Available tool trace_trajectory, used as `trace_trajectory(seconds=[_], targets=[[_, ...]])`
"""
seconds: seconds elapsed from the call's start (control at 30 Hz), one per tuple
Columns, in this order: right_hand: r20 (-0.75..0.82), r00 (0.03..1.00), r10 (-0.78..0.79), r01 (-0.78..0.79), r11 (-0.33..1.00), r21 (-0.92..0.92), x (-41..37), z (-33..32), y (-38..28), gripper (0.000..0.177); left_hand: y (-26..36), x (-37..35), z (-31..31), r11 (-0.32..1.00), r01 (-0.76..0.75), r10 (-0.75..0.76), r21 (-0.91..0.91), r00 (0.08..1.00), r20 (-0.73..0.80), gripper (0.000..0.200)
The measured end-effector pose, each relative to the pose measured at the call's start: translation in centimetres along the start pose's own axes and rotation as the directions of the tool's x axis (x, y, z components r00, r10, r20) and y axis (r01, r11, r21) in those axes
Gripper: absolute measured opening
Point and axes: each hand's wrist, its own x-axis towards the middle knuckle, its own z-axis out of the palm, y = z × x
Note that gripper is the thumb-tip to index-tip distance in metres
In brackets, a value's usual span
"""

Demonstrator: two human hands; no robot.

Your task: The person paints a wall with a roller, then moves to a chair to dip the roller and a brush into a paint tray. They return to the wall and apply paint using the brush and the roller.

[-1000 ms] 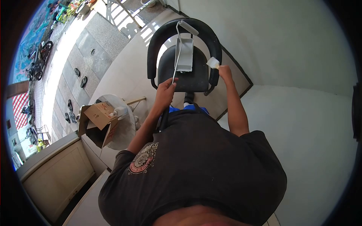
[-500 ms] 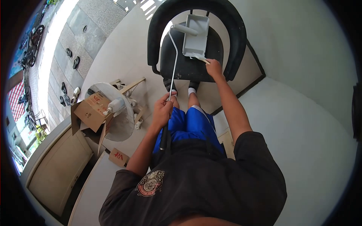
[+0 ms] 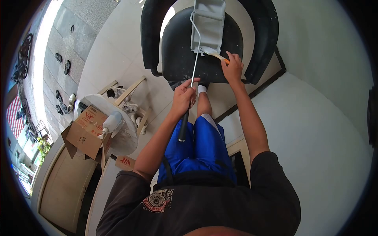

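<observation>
My left hand [image 3: 184,96] is closed around a paint roller [image 3: 198,47] near its black grip, with one finger stretched along the metal rod. The rod runs up over a white paint tray [image 3: 210,33], which lies on the black chair seat [image 3: 177,43]. The roller's sleeve is hard to tell apart from the white tray. In my right hand [image 3: 233,69] is a paintbrush [image 3: 217,55] with a pale and orange handle, held between thumb and fingers. Its white-coated bristles are at the tray's near edge.
The chair's curved black armrest [image 3: 262,43] surrounds the seat. To the left, an open cardboard box [image 3: 84,133] and a whitish bottle [image 3: 113,121] are on a round stool [image 3: 128,133]. A pale wall [image 3: 311,126] rises on the right. Sandals [image 3: 67,67] lie outside.
The view has moved closer to the chair. My left hand has moved forward with the roller, whose head is further over the tray. My right hand still holds the paintbrush at the tray's edge.
</observation>
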Motion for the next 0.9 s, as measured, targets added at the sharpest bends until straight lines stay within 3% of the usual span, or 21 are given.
trace_trajectory(seconds=[0.07,0.13,0.17,0.2,0.27,0.4,0.47,0.5,0.57,0.6,0.67,0.7,0.77,0.9], targets=[[-0.272,0.962,-0.027,0.077,0.982,0.174,-1.3,-2.1,-1.7,0.034,-0.1,2.1,0.2,0.999,-0.009,0.009,0.031,1.000,0.001,0.037],[-0.006,0.979,0.204,-0.165,0.811,0.561,-3.8,-4.2,-4.1,0.029,-0.8,4.3,0.0,0.999,-0.035,0.035,-0.003,0.999,0.025,0.035],[0.242,0.930,0.277,-0.365,0.613,0.701,-5.3,-4.2,-4.6,0.031,-1.1,5.3,0.1,0.999,-0.037,0.037,-0.004,0.999,0.029,0.035],[0.485,0.830,0.275,-0.557,0.369,0.744,-6.8,-4.3,-5.2,0.032,-1.3,6.2,0.3,0.999,-0.047,0.047,-0.011,0.998,0.038,0.035],[0.786,0.600,0.146,-0.788,-0.062,0.613,-8.9,-6.8,-7.9,0.040,-1.6,7.8,0.4,0.999,-0.050,0.050,-0.005,0.997,0.053,0.033],[0.827,0.558,0.071,-0.816,-0.133,0.562,-10.9,-8.2,-11.8,0.052,-2.4,10.0,0.8,0.994,-0.098,0.100,-0.042,0.993,0.060,0.031],[0.775,0.609,0.168,-0.788,0.013,0.616,-11.4,-7.0,-12.1,0.055,-2.3,10.8,0.8,0.994,-0.089,0.093,-0.070,0.994,0.059,0.031],[0.773,0.612,0.170,-0.786,0.013,0.619,-11.5,-6.5,-12.0,0.055,-2.2,11.0,0.9,0.992,-0.083,0.088,-0.095,0.994,0.057,0.031],[0.770,0.616,0.164,-0.765,-0.109,0.635,-11.2,-5.9,-12.3,0.053,-2.6,11.4,1.0,0.993,-0.087,0.092,-0.081,0.993,0.070,0.030],[0.768,0.620,0.162,-0.762,-0.108,0.638,-11.4,-5.2,-12.5,0.053,-2.8,11.6,1.0,0.994,-0.087,0.092,-0.066,0.993,0.078,0.030],[0.626,0.729,0.277,-0.679,0.181,0.711,-11.8,-4.3,-13.0,0.052,-3.3,11.9,1.1,0.994,-0.090,0.095,-0.062,0.991,0.092,0.030],[0.626,0.729,0.278,-0.680,0.181,0.711,-12.1,-4.0,-12.9,0.052,-3.6,12.0,1.2,0.994,-0.087,0.093,-0.060,0.990,0.102,0.029],[0.605,0.715,0.350,-0.699,0.353,0.621,-11.9,-4.3,-13.2,0.051,-3.8,12.1,1.3,0.994,-0.089,0.094,-0.060,0.991,0.095,0.026],[0.634,0.699,0.332,-0.713,0.241,0.659,-11.9,-4.0,-13.0,0.053,-4.3,12.2,1.1,0.997,-0.079,0.079,-0.010,0.994,0.070,0.026]])
